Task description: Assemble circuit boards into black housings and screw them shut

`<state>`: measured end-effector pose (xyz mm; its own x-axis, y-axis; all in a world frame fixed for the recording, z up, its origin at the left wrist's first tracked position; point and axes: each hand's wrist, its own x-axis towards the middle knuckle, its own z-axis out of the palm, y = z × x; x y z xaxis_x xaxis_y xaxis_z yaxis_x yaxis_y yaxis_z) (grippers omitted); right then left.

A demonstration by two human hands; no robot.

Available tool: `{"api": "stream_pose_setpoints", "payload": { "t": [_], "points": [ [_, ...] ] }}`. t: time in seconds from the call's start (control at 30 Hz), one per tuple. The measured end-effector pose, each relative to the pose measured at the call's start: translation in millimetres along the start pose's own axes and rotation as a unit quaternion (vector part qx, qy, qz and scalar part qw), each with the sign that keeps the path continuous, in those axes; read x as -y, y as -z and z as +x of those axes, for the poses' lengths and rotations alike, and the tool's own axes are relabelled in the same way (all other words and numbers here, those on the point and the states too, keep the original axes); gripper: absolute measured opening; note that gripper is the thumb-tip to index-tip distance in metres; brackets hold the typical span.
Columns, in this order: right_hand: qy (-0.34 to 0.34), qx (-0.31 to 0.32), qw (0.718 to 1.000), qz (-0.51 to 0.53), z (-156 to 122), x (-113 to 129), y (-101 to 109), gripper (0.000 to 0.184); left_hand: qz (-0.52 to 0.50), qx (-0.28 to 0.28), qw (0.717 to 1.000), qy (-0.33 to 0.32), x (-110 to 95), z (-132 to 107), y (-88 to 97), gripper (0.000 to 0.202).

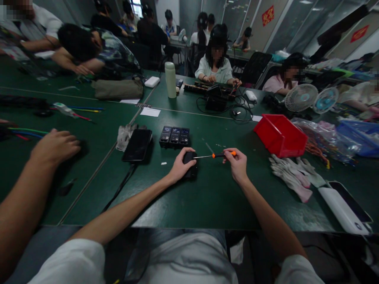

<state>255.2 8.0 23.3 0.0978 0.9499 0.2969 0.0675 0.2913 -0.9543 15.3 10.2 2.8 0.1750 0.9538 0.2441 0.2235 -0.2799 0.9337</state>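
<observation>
My left hand [181,165] is closed round a small black box [191,170] on the green table, its thumb across the top. My right hand [236,161] grips a screwdriver [218,155] by its black and orange handle. The thin metal shaft points left, and its tip reaches the box near my left thumb. Whether the tip sits in a screw is too small to tell. Just beyond my left hand stands a row of three black modules [174,136], which look like the box I hold.
Left of the modules, a black phone [137,145] with a cable lies by a grey glove. To the right are a red bin [280,136], work gloves [291,175] and a white power bank [340,209]. A co-worker's hand [55,148] rests at the left.
</observation>
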Motion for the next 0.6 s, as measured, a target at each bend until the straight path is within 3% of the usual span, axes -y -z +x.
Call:
{"api": "stream_pose_setpoints", "payload": {
  "t": [0.6],
  "points": [
    [-0.002, -0.003, 1.000, 0.010, 0.7, 0.1, -1.5, 0.017, 0.025, -0.003, 1.000, -0.004, -2.2, -1.3, 1.3, 0.031]
  ]
}}
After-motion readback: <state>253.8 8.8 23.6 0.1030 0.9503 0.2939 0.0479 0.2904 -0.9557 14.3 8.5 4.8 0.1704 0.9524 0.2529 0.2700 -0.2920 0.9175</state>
